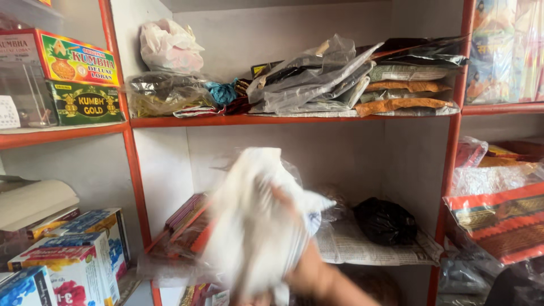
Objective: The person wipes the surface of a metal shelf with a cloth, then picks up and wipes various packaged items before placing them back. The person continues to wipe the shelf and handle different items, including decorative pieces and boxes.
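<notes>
On the far left, a red and green box (pixel 76 58) sits on top of a dark green box (pixel 85 103) on an orange shelf (pixel 62 133). Lower down stand some white and blue cartons (pixel 73 266) with red flowers on them.

In the middle part of the rack, up high, a crumpled white bag (pixel 170 46) rests at the back. Next to it lies a clear bag with brownish stuff inside (pixel 161 95), then a small bundle of blue cloth (pixel 222 92). A heap of flat clear packets (pixel 317 76) comes next, and a pile of flat packs in grey and orange (pixel 405 88).

Below that, in front of the lower shelf, a hand (pixel 306 266) comes up from the bottom of the view and holds a white plastic bag (pixel 255 221). The bag is blurry. It sits right above the hand and a bit to its left, and its long side runs up and down, leaning a little. The fingers seem to be closed around the bag from behind, but the blur hides just how. I cannot tell which hand it is, and no other hand shows.

Behind the bag lie flat red packets (pixel 187 218). To the right, a black plastic bag (pixel 385 221) sits on a sheet of newspaper (pixel 368 246). I cannot see what is in either bag.

On the far right hang orange and gold cloth pieces in clear wrap (pixel 498 218).
</notes>
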